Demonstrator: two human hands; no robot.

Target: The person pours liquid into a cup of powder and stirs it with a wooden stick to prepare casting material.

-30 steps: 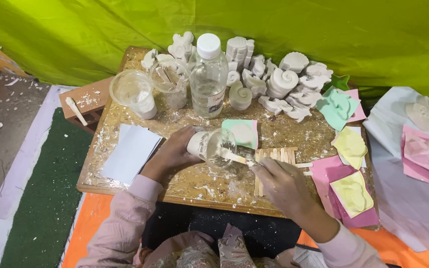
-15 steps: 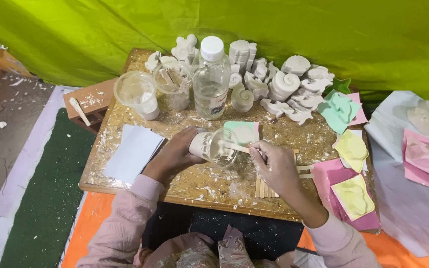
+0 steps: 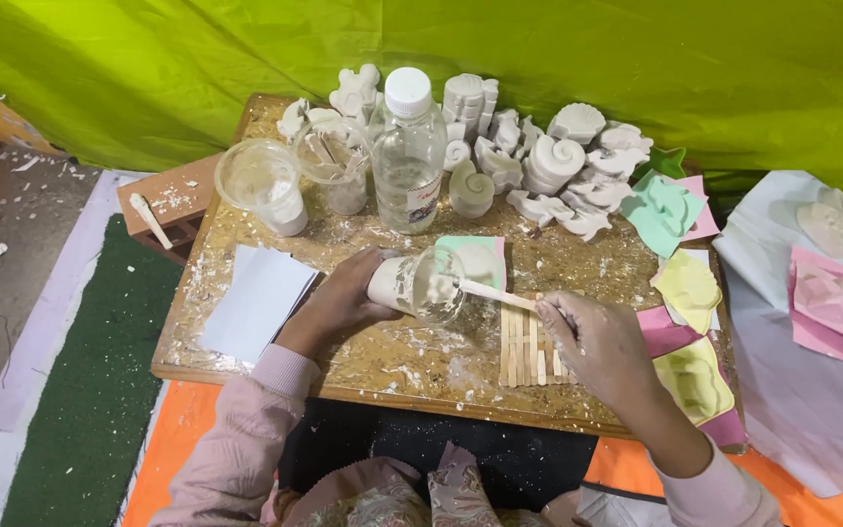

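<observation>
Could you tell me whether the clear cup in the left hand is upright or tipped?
Tipped: the cup lies sideways, mouth facing the wooden stick.

Bare board (image 3: 412,366) lies open near the hands, while bottle (image 3: 408,156), cups (image 3: 263,185) and casts (image 3: 558,161) crowd the far edge.

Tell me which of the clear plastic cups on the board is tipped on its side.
The cup in the left hand, with a wooden stick from the right hand in its mouth. The two cups near the bottle stand upright.
</observation>
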